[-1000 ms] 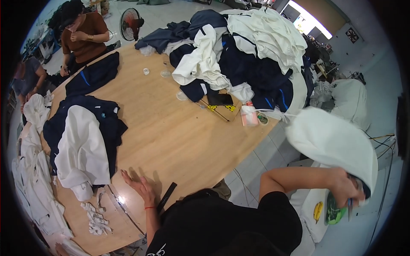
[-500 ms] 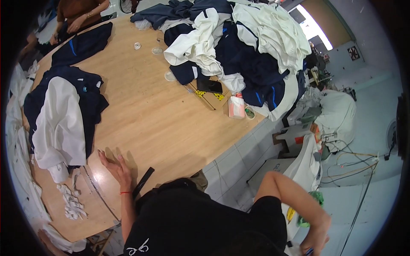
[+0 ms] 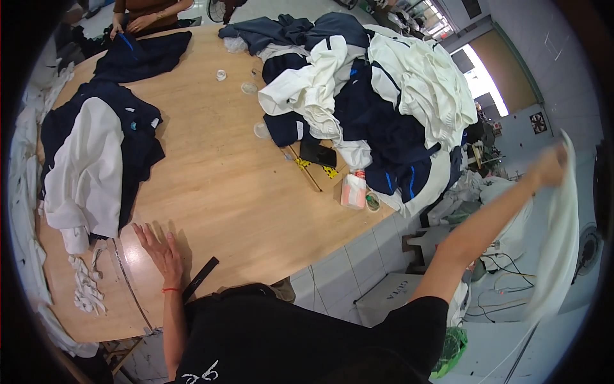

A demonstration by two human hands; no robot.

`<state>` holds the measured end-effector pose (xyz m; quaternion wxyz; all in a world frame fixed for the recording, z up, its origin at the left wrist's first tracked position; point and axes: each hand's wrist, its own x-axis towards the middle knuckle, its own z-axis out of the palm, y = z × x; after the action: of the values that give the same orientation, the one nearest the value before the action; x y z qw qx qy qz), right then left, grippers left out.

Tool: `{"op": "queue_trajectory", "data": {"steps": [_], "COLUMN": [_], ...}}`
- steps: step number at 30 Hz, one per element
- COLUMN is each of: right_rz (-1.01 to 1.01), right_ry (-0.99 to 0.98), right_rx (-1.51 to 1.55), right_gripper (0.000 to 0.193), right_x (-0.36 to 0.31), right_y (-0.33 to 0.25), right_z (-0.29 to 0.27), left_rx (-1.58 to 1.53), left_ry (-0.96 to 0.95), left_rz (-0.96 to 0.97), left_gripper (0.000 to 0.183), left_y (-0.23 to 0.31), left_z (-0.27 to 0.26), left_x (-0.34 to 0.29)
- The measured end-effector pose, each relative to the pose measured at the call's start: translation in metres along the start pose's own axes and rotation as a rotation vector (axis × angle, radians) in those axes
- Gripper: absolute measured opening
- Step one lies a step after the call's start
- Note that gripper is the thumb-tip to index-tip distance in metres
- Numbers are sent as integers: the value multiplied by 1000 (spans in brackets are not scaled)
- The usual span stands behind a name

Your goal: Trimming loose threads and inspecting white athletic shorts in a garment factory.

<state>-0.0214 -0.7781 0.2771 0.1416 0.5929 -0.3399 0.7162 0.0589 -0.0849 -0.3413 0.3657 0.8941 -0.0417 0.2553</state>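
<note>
My left hand (image 3: 161, 256) lies on the wooden table with its fingers spread, holding nothing. Close by it is a black strap (image 3: 201, 279), and beyond it a white garment (image 3: 89, 169) lies over a navy garment (image 3: 142, 144). Out to the far right, my right hand (image 3: 549, 168) is raised with the arm stretched away from the table. It grips a white cloth piece (image 3: 555, 249) that hangs down long and blurred by motion; its exact kind cannot be made out. A thin thread (image 3: 511, 358) trails below the cloth.
A big heap of white garments (image 3: 419, 83) and navy garments covers the table's far right. In front are a black phone (image 3: 318, 154), a tissue pack (image 3: 353, 192) and a small round container (image 3: 373, 203). White strips (image 3: 87, 288) lie left. A person (image 3: 150, 18) handles a navy garment (image 3: 144, 57).
My right hand has swung up and outward from low at my right side, now with the white cloth hanging from it. The view has shifted slightly; my left hand stays on the table.
</note>
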Motion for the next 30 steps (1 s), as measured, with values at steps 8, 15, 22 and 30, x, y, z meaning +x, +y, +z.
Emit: {"op": "queue_trajectory", "data": {"steps": [8, 15, 22, 30], "right_rz": [-142, -1, 88, -30], "right_ry": [-599, -604, -387, -1039], "right_rx": [-165, -166, -170, 909], "right_gripper": [37, 30, 36, 28], "right_x": [-164, -200, -158, -420], "right_y": [63, 33, 74, -106], "right_z": [180, 187, 165, -59], "left_rx": [49, 84, 60, 127], "left_ry": [-31, -61, -102, -80], "left_rz": [11, -36, -18, -8], "left_gripper": [69, 70, 70, 74], "left_y": [2, -1, -2, -8], "left_z": [0, -4, 8, -10], "left_x": [0, -9, 14, -4]}}
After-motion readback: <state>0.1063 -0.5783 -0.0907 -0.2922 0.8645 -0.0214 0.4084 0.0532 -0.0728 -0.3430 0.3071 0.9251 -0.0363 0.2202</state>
